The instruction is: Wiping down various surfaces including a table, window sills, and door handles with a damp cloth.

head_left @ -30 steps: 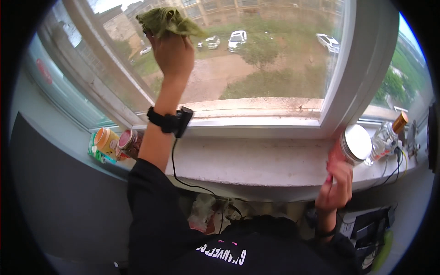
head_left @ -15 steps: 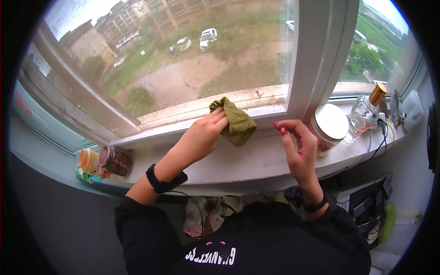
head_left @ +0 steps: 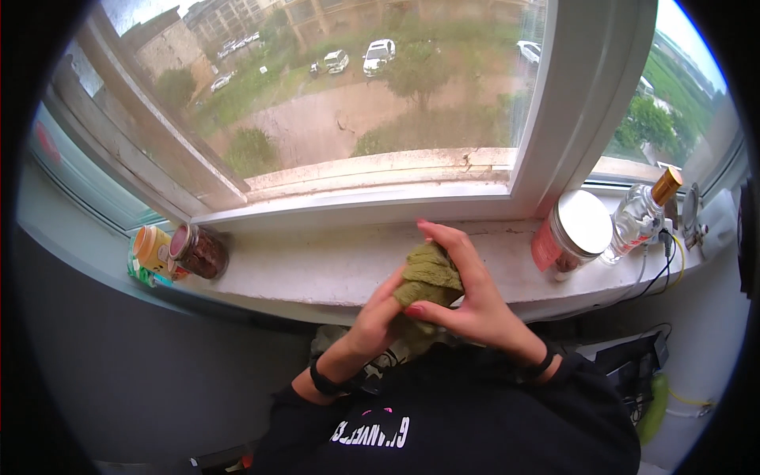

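Note:
An olive-green cloth (head_left: 431,277) is bunched up between my two hands, over the front edge of the white windowsill (head_left: 317,257). My left hand (head_left: 378,318) grips it from the left, its fingers partly hidden behind the folds. From the right, my right hand (head_left: 475,297) curves round the cloth. The right thumb lies on its near side, and the index finger stretches past its top. Part of the cloth hangs below the hands, above my black shirt.
A white-lidded jar (head_left: 582,226) and a clear bottle with a gold cap (head_left: 637,214) stand at the sill's right, near cables (head_left: 673,257). A jar with dark contents (head_left: 202,252) and a yellow container (head_left: 150,247) stand at the left. The window frame (head_left: 372,204) rises behind the sill.
My left hand has brought the cloth from the window frame's lower edge back toward my body. The right hand, empty before, has moved left onto the cloth. The view has shifted slightly.

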The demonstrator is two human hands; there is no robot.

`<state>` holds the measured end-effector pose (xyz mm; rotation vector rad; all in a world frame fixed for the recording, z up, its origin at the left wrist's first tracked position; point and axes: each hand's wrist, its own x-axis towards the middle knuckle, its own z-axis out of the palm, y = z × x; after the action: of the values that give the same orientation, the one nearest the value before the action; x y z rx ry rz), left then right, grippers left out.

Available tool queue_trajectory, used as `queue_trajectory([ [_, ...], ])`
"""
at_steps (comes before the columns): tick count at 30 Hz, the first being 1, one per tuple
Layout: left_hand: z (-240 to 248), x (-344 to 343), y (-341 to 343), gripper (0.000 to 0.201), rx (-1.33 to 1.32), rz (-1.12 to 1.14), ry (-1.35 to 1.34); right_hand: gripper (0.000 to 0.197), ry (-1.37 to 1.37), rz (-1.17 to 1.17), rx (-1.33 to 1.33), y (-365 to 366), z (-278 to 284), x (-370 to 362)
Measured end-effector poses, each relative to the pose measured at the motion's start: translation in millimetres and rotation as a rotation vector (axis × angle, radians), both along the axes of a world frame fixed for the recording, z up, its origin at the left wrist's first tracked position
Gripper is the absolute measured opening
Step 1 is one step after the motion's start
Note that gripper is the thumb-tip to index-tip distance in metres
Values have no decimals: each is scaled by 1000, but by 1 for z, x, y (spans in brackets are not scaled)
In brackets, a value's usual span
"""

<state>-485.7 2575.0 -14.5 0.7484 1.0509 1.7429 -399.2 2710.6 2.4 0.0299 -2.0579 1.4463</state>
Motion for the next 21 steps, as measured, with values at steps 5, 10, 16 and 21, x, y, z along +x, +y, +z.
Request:
queue_trajectory([
  [5,-40,-8,-14,56,212,-199,-452,32,-60,17,58,4,-28,0],
  [10,-45,1,-22,55,113,-173,-416,20,-123,-12,-80,-1,-46,4],
  [16,-39,1,-29,57,150,-83,-246,17,2,-294,-290,-7,-53,-2],
  [21,-35,4,-36,44,-114,143,-121,39,-112,115,87,-35,-34,-17],
])
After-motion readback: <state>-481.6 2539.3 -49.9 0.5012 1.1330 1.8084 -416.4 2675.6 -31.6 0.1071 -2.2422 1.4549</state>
